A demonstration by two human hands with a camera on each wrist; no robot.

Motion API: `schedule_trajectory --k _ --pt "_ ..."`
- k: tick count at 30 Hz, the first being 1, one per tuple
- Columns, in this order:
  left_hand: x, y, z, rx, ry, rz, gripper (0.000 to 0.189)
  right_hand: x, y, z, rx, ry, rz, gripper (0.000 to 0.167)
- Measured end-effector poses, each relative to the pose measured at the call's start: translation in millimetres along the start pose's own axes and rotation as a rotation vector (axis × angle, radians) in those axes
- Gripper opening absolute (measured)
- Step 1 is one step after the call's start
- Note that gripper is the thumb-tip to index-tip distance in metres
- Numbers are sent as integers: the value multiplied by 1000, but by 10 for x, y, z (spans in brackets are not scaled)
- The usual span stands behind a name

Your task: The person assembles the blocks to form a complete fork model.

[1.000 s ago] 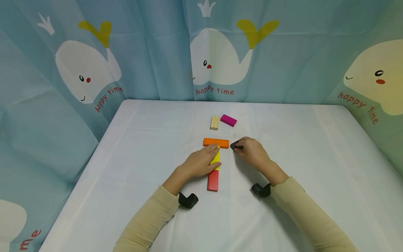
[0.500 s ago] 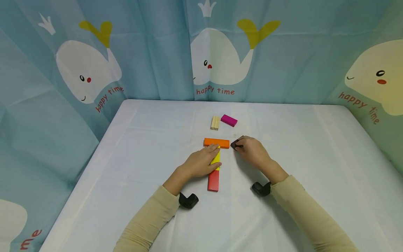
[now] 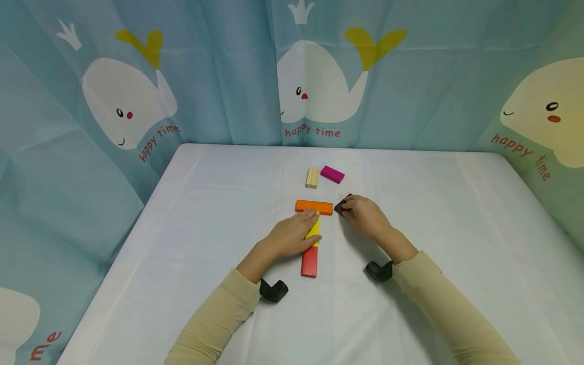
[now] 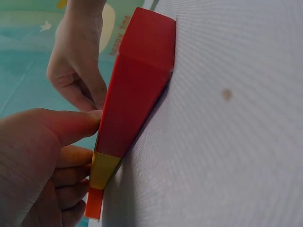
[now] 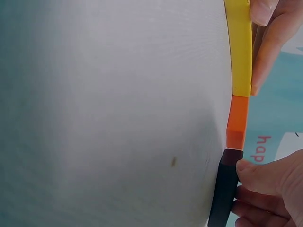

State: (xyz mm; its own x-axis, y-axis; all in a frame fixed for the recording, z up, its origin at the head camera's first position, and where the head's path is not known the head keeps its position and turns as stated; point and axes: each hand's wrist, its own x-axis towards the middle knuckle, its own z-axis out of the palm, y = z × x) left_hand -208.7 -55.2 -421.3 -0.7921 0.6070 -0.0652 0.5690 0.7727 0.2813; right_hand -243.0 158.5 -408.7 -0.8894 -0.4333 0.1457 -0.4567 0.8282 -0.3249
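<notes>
On the white table, a yellow block [image 3: 315, 232] lies with an orange block [image 3: 315, 207] across its far end and a red block [image 3: 309, 262] in line at its near end. My left hand [image 3: 289, 234] rests over the yellow block, fingers extended, covering part of it. Just right of the orange block, my right hand [image 3: 366, 217] pinches a black block [image 3: 339, 207] between thumb and fingers. The black block [image 5: 223, 189] lies slanted, one end close to the orange block's end [image 5: 236, 120]; whether they touch I cannot tell.
Farther back on the white table [image 3: 219, 203] lie a plain wooden block [image 3: 312, 178] and a magenta block [image 3: 332, 174]. A blue curtain [image 3: 242, 76] with whale prints hangs behind the table. Each wrist carries a black device, such as the left one [image 3: 274, 291].
My right hand has shifted slightly away from me, and the black block has turned so that its far end points more toward the back. The left hand has stayed put.
</notes>
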Motion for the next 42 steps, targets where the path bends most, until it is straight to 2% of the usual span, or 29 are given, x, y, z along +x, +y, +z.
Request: schedule_trajectory --k 15,42 --pt "6 2 -1 6 -13 -9 60 45 9 8 -41 9 -5 21" --pt "5 -3 -10 -4 -12 -8 59 133 50 -12 -12 1 -83 19"
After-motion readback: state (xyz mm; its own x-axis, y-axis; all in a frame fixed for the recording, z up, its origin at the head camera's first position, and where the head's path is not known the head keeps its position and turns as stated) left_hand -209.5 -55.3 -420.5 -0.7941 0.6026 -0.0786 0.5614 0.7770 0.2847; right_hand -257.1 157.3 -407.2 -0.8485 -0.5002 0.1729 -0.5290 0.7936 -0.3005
